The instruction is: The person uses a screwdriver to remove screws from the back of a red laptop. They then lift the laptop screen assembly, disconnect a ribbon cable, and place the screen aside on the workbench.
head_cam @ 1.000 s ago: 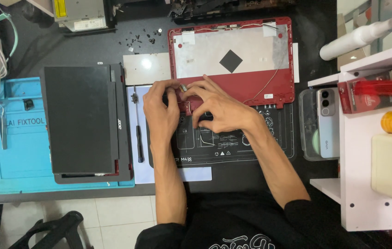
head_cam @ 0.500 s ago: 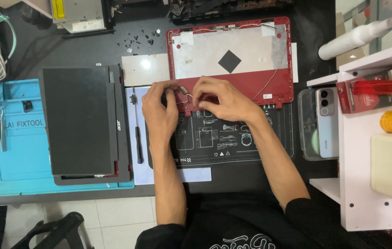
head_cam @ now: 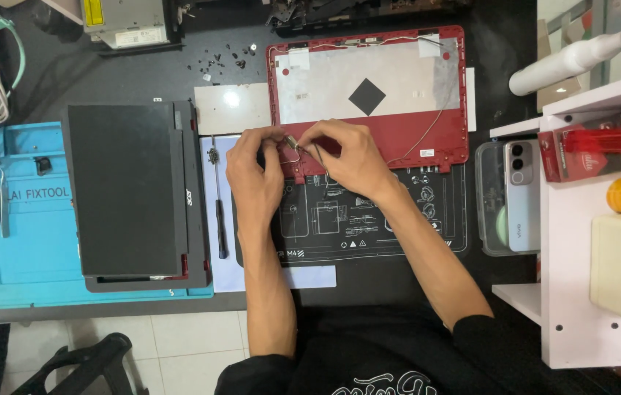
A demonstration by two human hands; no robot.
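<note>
Both hands [head_cam: 303,157] pinch a thin cable [head_cam: 292,148] over the red laptop lid [head_cam: 369,95]

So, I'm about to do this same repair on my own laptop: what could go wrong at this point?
Three things, judging by the view:
1. Both hands, left hand and right hand, pinch a small metal part at the red lid shell's corner; a slip could bend it or crack the plastic.
2. A thin cable runs loose across the shell and might snag.
3. The loose screws lie scattered on the black table, easily lost.
</note>
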